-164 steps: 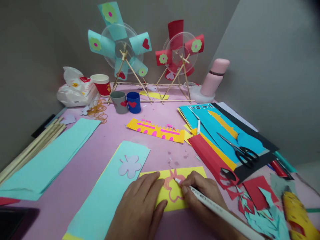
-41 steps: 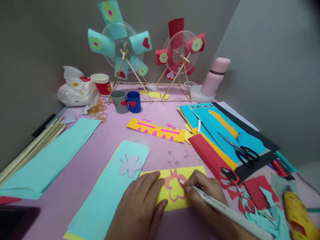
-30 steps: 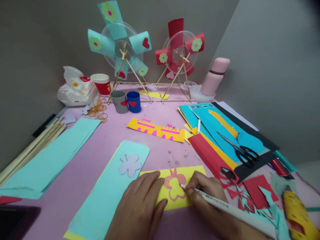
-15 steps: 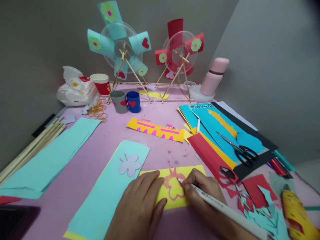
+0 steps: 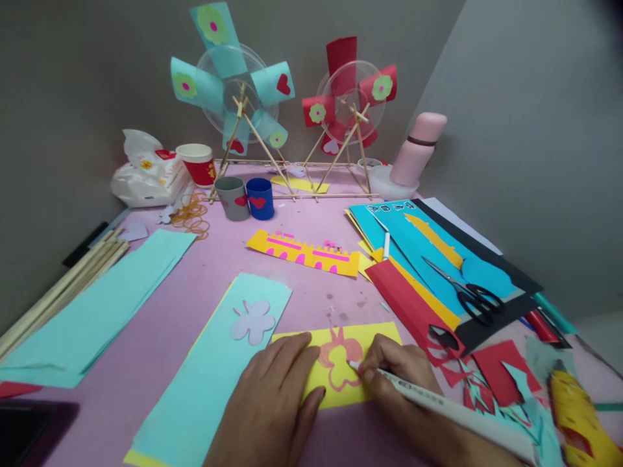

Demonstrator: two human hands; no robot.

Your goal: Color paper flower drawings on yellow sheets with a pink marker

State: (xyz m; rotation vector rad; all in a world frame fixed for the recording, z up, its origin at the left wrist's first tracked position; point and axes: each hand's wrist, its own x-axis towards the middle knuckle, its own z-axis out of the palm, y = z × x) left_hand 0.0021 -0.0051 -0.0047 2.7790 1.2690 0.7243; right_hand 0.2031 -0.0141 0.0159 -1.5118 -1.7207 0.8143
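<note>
My right hand [image 5: 402,376] grips a white marker [image 5: 448,408], its tip touching a butterfly drawing [image 5: 335,353] in pinkish-orange lines. The drawing is on a small yellow paper [image 5: 311,340] near the table's front. Lying flat, my left hand [image 5: 275,395] presses the paper's left part with its fingers stretched out, the thumb beside the drawing. Left of the yellow paper, a pale lilac butterfly cutout [image 5: 253,321] rests on a light-blue paper strip [image 5: 209,363]. The upper wings of the drawing are partly coloured in; its middle is still plain yellow.
Scissors [image 5: 467,292] lie on blue sheets [image 5: 413,259] at right, above red and teal scraps [image 5: 506,389]. Two paper pinwheels [image 5: 243,97] on stick frames stand behind, near a pink flask [image 5: 418,149]. An orange castle-shaped strip [image 5: 304,253] lies mid-table; wooden sticks [image 5: 63,285] at left.
The marker tip has moved slightly down along the drawing's right side, and more pinkish-orange colour fills the upper right wing. My left hand stays in place.
</note>
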